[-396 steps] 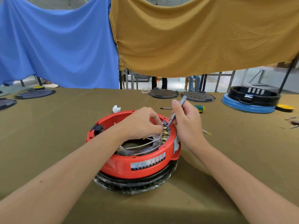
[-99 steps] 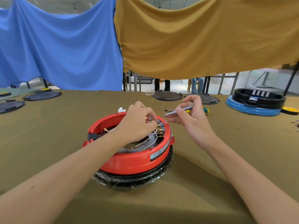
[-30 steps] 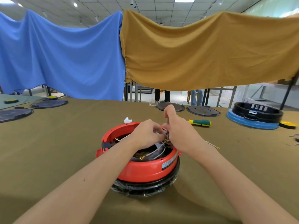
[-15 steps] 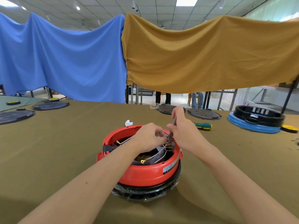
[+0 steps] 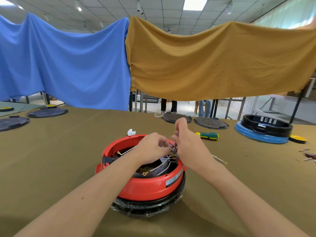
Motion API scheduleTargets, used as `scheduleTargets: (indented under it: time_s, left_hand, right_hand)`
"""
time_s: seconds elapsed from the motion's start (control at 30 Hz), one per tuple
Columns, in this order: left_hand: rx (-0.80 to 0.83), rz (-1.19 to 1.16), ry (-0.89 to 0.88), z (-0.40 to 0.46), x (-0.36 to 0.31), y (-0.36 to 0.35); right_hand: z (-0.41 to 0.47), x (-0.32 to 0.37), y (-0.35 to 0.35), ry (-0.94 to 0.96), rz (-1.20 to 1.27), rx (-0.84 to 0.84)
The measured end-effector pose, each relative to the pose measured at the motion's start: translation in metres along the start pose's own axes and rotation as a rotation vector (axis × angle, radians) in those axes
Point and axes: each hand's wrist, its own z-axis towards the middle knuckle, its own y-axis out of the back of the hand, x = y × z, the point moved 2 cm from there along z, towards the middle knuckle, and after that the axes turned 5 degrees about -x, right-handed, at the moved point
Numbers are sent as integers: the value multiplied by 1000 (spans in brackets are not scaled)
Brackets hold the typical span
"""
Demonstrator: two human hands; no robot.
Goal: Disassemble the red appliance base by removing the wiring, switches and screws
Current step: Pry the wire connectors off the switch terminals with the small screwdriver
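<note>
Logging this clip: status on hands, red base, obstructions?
Left hand pinching at terminals. Right hand gripping thin tool there. Red base still wired, white leads loose inside. Nothing blocking.

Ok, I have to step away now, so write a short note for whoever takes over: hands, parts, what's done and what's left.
Left hand: fingers curled at the terminal block on the inner right wall of the red base; what they pinch is hidden.
Right hand: grips a thin tool, mostly hidden, pointed down at the same block.
Red base sits on a black ring on the table.
Done: some white wires lie loose inside with free ring ends; one wire lies on the table, to the right.
Left: wires still lead to the block; switches and screws.
Spare green screwdriver lies behind the right hand.
</note>
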Motion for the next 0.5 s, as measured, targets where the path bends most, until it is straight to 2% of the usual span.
scheduleTargets:
  time_s: [0.2,0.4,0.5]
  left_hand:
    - [7,-9,-9,0,0,0]
    - [21,-53,7,0,-1,0]
    - [27,-68,14,0,-1,0]
  right_hand:
    - [-1,5,3,41,-48,13]
    - [3,5,14,-44,72,16]
    - [6,5,14,-48,55,46]
